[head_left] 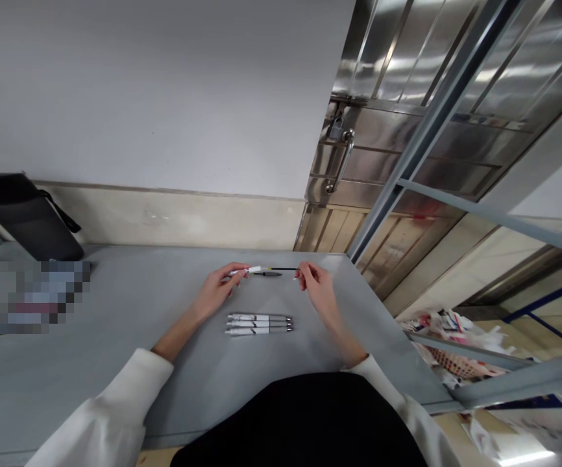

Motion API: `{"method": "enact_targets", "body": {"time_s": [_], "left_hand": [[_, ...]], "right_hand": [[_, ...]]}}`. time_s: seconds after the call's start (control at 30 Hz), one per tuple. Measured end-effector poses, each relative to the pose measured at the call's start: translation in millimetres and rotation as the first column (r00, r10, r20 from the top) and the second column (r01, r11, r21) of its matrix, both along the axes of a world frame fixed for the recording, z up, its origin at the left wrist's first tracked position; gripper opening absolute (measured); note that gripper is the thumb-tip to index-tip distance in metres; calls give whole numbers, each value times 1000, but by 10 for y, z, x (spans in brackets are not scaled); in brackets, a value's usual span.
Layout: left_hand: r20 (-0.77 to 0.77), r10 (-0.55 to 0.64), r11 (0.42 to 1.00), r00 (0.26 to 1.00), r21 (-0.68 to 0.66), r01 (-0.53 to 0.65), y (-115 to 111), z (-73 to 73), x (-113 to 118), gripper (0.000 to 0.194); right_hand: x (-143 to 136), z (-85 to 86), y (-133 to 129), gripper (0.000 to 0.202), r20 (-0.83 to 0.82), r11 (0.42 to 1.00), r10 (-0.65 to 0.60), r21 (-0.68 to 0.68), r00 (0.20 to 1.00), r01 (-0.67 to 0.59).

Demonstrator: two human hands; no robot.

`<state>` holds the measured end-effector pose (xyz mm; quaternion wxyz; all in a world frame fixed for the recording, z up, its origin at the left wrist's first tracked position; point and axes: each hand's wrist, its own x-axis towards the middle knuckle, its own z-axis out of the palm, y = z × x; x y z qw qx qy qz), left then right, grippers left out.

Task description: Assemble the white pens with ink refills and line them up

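My left hand point(221, 284) pinches a white pen barrel point(252, 269) over the grey table. From the barrel's right end a thin dark refill point(283, 268) runs across to my right hand point(311, 280), whose fingers are closed on its far end. Just beneath the refill a dark grey pen piece point(267, 274) lies on the tabletop. Nearer my body, several white pens point(254, 324) rest side by side, their silver tips pointing right.
At the left stand a black case point(28, 214) with a strap and a blurred flat item point(42, 298). A wall rises behind the grey table point(115, 389). A metal rack post point(383, 207) and a basket point(461, 363) are at the right.
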<state>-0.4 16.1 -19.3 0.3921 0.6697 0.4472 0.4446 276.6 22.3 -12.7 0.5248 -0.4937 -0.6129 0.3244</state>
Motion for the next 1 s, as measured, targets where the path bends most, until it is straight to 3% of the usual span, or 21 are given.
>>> {"method": "enact_targets", "body": {"time_s": [0.2,0.43,1.0], "left_hand": [[-61,-5,1000,998,14,6,-46,41,45,40],[-112,-30,997,993,61,37,-79,101,81,38],[-93,-30,998,995,50,35,-80,85,96,38]], "right_hand": [[-111,80,-95,33,91,999,51,15,995,-52],[-236,5,-108,26,133,992,124,14,983,-127],[-224,-64,-66,40,164,996,90,-16,982,-89]]}}
